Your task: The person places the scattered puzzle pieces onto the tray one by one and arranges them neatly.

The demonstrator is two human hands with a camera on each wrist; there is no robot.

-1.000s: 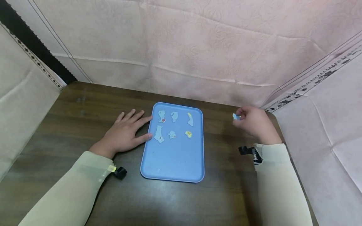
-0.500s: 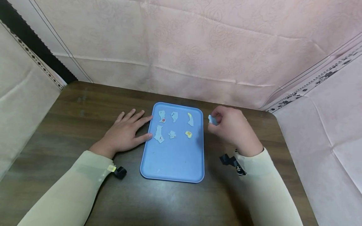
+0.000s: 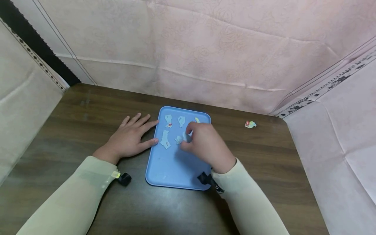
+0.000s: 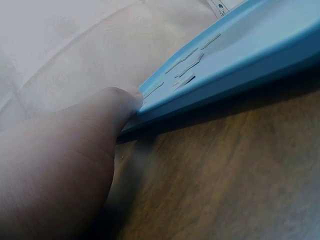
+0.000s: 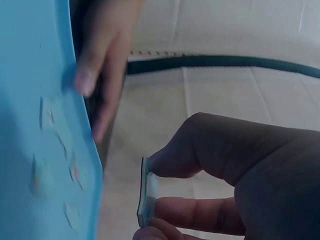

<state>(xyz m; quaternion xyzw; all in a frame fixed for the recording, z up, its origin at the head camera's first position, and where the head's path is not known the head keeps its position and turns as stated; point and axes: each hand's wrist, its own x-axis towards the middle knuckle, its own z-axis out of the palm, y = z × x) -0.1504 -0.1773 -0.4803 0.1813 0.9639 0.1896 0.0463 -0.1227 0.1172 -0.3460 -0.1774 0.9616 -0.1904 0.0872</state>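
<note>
A blue tray (image 3: 167,171) lies on the wooden table, bearing several thin, irregular pale-blue puzzle pieces (image 3: 165,139) in rows. My left hand (image 3: 125,141) rests flat beside it, thumb and index finger touching its left rim. Over the tray, my right hand (image 3: 209,147) pinches one pale-blue puzzle piece (image 5: 145,192) between thumb and fingers. In the right wrist view this piece stands on edge, apart from the tray. The right hand covers the yellow-marked piece in the lower row and most of the one at upper right.
A small multicoloured piece (image 3: 250,124) lies on the table (image 3: 264,169) to the right of the tray. Pale patterned cloth (image 3: 205,49) stands behind the table and at both sides. Black wrist cameras (image 3: 124,179) sit at both cuffs.
My right hand has moved left from the table's right side to over the tray, carrying the puzzle piece. This uncovers the multicoloured piece on the table. The left hand stays still.
</note>
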